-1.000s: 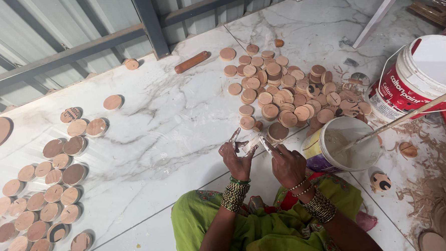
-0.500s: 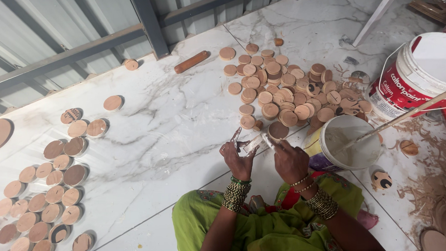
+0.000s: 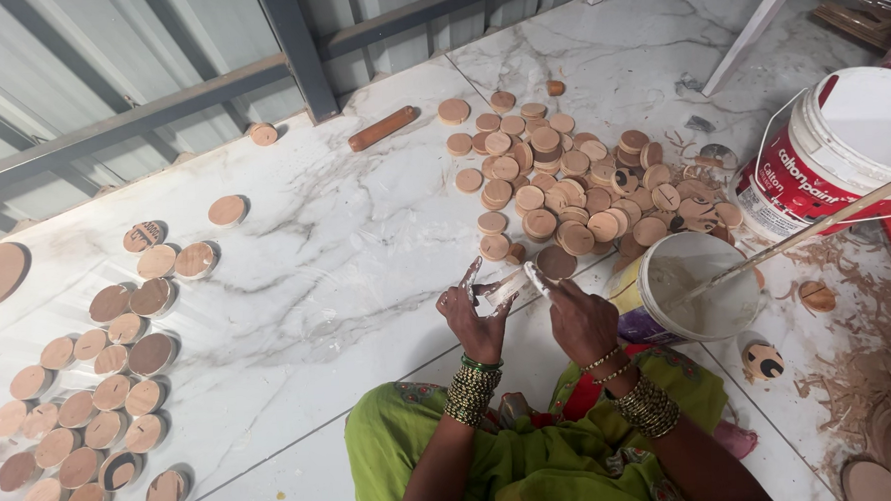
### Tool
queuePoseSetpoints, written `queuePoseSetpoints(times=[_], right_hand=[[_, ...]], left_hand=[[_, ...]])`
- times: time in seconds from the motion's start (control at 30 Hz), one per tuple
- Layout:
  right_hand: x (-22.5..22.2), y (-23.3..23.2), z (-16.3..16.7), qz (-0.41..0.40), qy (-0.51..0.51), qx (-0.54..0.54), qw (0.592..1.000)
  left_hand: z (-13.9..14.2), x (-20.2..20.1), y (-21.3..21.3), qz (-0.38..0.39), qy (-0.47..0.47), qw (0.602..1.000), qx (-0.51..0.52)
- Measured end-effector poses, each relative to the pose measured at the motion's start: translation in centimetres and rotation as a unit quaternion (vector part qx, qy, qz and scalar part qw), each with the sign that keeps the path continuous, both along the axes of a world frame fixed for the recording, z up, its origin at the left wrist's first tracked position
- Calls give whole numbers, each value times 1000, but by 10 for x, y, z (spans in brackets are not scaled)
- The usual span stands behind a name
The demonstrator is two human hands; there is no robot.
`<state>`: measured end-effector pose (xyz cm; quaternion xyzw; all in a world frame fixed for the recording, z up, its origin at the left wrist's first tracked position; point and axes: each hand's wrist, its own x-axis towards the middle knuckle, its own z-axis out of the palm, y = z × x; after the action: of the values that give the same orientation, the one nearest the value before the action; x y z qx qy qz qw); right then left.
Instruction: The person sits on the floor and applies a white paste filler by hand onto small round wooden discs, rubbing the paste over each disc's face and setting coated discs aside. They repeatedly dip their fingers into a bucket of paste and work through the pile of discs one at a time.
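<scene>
- White marble floor (image 3: 345, 235) against corrugated metal wall, strewn with wooden discs (image 3: 573, 185).
- Left hand (image 3: 477, 324) and right hand (image 3: 579, 320) both closed on one small pale, paint-smeared piece (image 3: 505, 288), held between them just above floor, before green-clad lap.
- Likely light, stiff, slick with wet coating; best pinched by edges.
- Paint tub with stick (image 3: 697, 285) just beside right hand; white bucket (image 3: 842, 153) beyond.
- Compared with a second ago: hands barely shifted, same grip, discs unmoved.

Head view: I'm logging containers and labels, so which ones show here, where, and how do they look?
Paint bucket: far right, round, white with a red label band.
Small tub: beside the right hand, round, white inside, stirring stick resting across it.
No signs or screens.
</scene>
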<state>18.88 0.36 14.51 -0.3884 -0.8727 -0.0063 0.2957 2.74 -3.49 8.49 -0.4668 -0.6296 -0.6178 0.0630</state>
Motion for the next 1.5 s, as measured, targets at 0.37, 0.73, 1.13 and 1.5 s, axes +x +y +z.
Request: queuePoseSetpoints(times=[0.37,0.73,1.13,1.5], right_hand=[[-16,-26,-5,91,-59,59,992],[7,-6,6,14,-40,38,998],[9,-1,-5,-9,-34,20,999],[-6,-16,-12,50,-16,-12,999]], left_hand=[[-7,-4,1,2,-20,1000,-23],[8,-6,-2,10,-22,1000,-7],[3,-6,-4,4,-31,999,-17],[-1,-6,-9,5,39,999,12]])
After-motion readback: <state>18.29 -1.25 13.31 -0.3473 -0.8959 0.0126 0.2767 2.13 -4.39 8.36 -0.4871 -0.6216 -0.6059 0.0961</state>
